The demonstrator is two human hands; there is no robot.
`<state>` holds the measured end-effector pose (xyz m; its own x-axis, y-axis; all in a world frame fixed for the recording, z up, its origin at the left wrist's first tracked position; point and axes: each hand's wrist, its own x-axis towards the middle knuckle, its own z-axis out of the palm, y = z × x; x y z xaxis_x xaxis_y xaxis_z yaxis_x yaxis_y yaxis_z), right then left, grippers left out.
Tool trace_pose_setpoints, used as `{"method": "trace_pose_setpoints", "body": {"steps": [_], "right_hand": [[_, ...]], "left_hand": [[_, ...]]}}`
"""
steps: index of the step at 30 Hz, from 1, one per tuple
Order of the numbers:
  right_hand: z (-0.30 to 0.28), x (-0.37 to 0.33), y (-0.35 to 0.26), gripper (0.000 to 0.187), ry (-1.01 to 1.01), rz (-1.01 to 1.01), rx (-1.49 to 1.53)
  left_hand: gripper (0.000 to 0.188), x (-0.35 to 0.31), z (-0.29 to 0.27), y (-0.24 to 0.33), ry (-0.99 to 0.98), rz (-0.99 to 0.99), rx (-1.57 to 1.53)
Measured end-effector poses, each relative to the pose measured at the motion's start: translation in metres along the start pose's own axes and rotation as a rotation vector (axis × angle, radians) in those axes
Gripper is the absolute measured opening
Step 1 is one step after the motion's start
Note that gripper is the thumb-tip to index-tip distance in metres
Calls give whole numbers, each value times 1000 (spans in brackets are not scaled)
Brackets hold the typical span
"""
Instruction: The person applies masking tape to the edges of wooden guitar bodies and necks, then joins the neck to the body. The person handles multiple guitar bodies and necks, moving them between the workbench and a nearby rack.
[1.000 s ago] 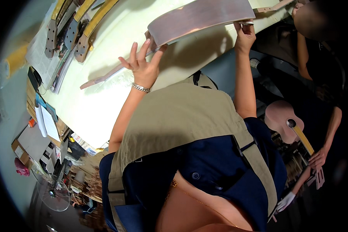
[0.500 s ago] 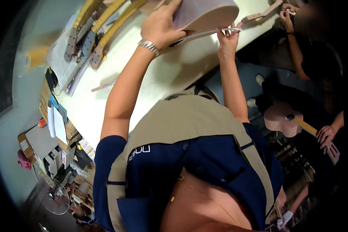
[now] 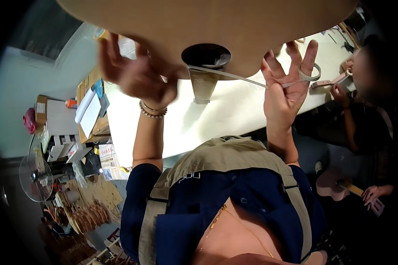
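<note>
A pale wooden guitar body [image 3: 163, 26] fills the top of the view, close up. Its dark round sound hole [image 3: 206, 54] faces me, and the neck [image 3: 203, 86] reaches down from it over the table. At the body's left edge is my left hand [image 3: 139, 73], blurred, fingers apart; whether it touches the wood I cannot tell. On the other side, my right hand [image 3: 287, 88] pinches a thin white strip [image 3: 247, 80] at the thumb, other fingers spread. One end of the strip lies by the sound hole; the other curls into a loop beside my fingers.
The white table [image 3: 132, 119] lies beneath. To the left are papers [image 3: 90, 112], a cardboard box [image 3: 42, 110] and a fan [image 3: 35, 176]. At right, one person's hand [image 3: 339, 95] is near a neck piece [image 3: 325, 84]; another hand [image 3: 372, 194] holds a small pink guitar [image 3: 329, 183].
The guitar body has come up much closer, its sound hole now facing me. My left hand has left its earlier grip on the body. The strip still runs to my right hand.
</note>
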<state>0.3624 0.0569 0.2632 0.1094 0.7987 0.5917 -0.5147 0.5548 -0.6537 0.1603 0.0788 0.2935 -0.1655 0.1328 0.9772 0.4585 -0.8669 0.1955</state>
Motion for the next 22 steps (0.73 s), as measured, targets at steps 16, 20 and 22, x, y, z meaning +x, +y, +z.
{"method": "trace_pose_setpoints", "body": {"steps": [16, 20, 22], "right_hand": [[8, -1, 7, 88, -178, -63, -104], [3, 0, 2, 84, -227, -121, -308], [7, 2, -1, 79, -201, -142, -306]], "left_hand": [[23, -11, -53, 7, -342, 545, 498], [27, -13, -55, 6, -520, 603, 447], [28, -11, -57, 5, -593, 615, 437]]}}
